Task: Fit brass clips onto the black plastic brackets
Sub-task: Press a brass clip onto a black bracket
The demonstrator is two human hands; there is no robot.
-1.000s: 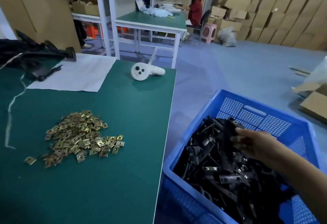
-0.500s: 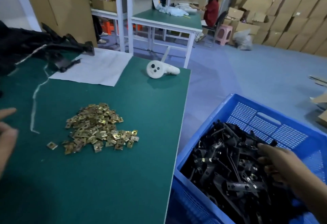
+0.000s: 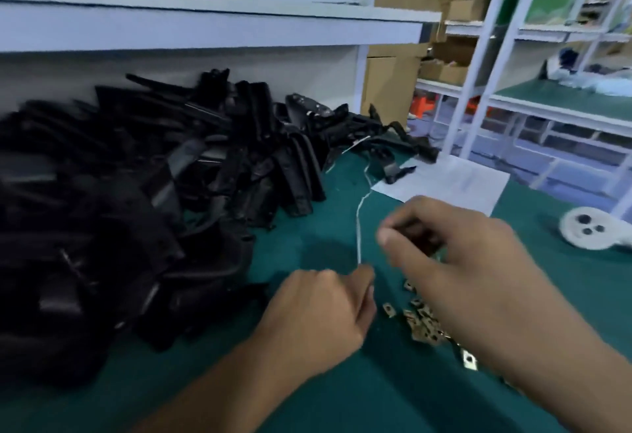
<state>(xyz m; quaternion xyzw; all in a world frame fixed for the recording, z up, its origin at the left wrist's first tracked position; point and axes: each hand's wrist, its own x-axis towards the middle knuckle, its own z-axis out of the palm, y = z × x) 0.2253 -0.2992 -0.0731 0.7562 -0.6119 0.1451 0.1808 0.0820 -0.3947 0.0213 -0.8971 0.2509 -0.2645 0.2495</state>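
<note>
Both my hands hover over the green table [image 3: 393, 395]. My right hand [image 3: 455, 261] has its fingers curled and pinches a small dark piece, seemingly a black bracket [image 3: 419, 238], blurred by motion. Beneath it lies the scatter of brass clips [image 3: 424, 325]. My left hand [image 3: 321, 313] is a closed fist just left of the clips, thumb against the forefinger; nothing shows in it. A large heap of black plastic brackets [image 3: 136, 210] fills the table's left and back.
A thin white string [image 3: 359, 227] runs across the mat toward my left hand. A white paper sheet [image 3: 455, 183] and a white round-headed device [image 3: 588, 230] lie at the right. White shelf posts [image 3: 478, 90] stand behind the table.
The view has swung left from the blue crate to the table. My right hand left the crate and now sits over the clips holding a dark piece; my left hand moved in beside it.
</note>
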